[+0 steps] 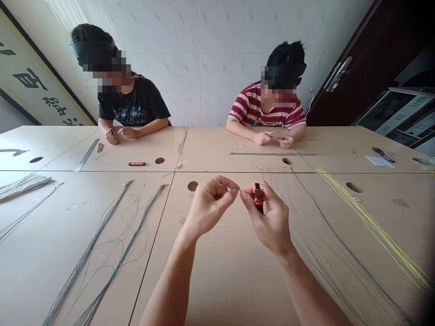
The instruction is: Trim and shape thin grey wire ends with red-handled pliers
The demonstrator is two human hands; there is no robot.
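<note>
My left hand (pixel 210 203) is raised over the beige table (pixel 217 271), its thumb and forefinger pinched on the end of a thin wire (pixel 239 190). My right hand (pixel 268 215) is close beside it, fingers curled around a small red and black tool (pixel 259 197) that stands upright in the grip. The wire end reaches from the left fingertips to the right thumb. Both hands hover above the table near a round cable hole (pixel 192 186).
Grey wire bundles (pixel 112 253) lie left, more grey wires (pixel 322 244) and yellow wires (pixel 370 226) right. Two people sit across the table, each handling small parts. A red and black tool (pixel 136 163), a steel ruler (pixel 87 155) and pliers (pixel 382 153) lie on the far tables.
</note>
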